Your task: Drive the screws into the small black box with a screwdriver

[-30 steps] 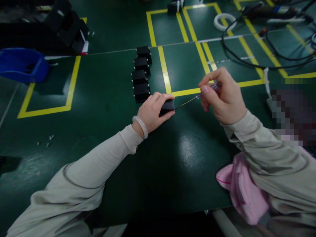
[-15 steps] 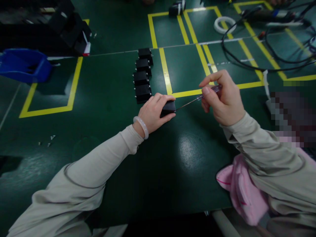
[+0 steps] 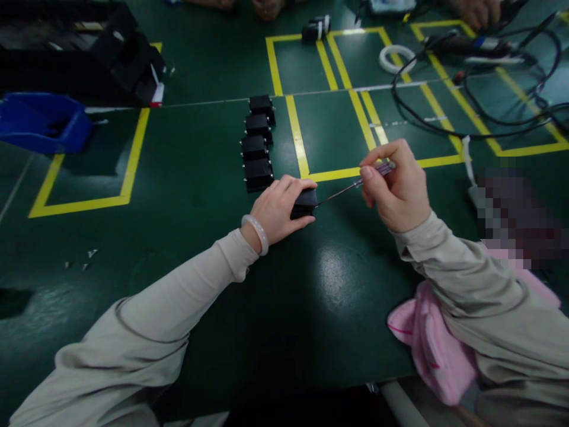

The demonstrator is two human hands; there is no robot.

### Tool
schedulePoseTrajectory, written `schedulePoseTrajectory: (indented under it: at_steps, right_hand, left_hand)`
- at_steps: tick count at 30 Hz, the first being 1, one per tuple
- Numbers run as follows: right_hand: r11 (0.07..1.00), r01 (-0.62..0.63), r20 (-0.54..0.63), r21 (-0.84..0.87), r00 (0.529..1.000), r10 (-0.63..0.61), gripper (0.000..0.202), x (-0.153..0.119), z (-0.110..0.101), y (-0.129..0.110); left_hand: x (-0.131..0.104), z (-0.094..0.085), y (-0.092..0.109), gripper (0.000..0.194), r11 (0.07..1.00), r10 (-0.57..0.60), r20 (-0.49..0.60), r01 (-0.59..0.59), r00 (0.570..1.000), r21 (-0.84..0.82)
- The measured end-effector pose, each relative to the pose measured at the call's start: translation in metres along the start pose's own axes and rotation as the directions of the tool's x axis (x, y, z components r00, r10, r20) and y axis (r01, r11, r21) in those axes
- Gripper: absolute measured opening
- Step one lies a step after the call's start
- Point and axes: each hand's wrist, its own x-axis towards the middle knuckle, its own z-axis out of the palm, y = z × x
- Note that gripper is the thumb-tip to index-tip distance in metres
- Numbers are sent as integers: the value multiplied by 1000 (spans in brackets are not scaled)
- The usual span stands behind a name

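Note:
My left hand [image 3: 281, 209] grips a small black box [image 3: 305, 200] on the green table, thumb on the near side and fingers over the far side. A screwdriver [image 3: 381, 168] with a clear purplish handle is pinched in my right hand [image 3: 400, 188]. Its thin shaft slants down to the left, and the tip meets the right end of the black box, where a small screw shows. Just beyond my left hand, several similar black boxes [image 3: 258, 169] stand in a row with silvery screws sticking out at their sides.
Loose screws [image 3: 92, 253] lie at the left. A blue bin [image 3: 47, 123] stands by dark racks [image 3: 120, 59]. Farther back are a white tape ring [image 3: 397, 59], a corded tool [image 3: 466, 46] with looping black cable, and other people's hands [image 3: 480, 12]. Pink cloth [image 3: 438, 344] hangs near my right arm.
The view has tilted up slightly, so the other people's hands show more at the top. Both my hands keep their grips, and the screwdriver tip stays at the box's end.

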Motion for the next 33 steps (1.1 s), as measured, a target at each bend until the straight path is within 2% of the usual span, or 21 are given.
schedulePoseTrajectory:
  at_steps: [5, 12, 16, 28, 33]
  right_hand:
    - [995, 37, -6, -92, 999, -37, 26, 0, -4, 0]
    - [990, 107, 19, -92, 994, -106, 10, 1, -3, -10]
    - [978, 146, 41, -150, 989, -142, 16, 5, -6, -13]
    - [984, 132, 46, -123, 991, -127, 20, 6, -5, -14]
    - [985, 133, 44, -113, 991, -129, 15, 7, -5, -13]
  left_hand:
    - [-1, 0, 1, 58, 1000, -2, -5, 2, 1000, 14]
    - [0, 0, 4, 54, 1000, -11, -6, 11, 1000, 13]
    - [0, 1, 5, 46, 1000, -7, -18, 7, 1000, 2]
    - [2, 1, 7, 40, 999, -21, -27, 21, 999, -25]
    - [2, 2, 6, 41, 1000, -18, -33, 18, 999, -13]
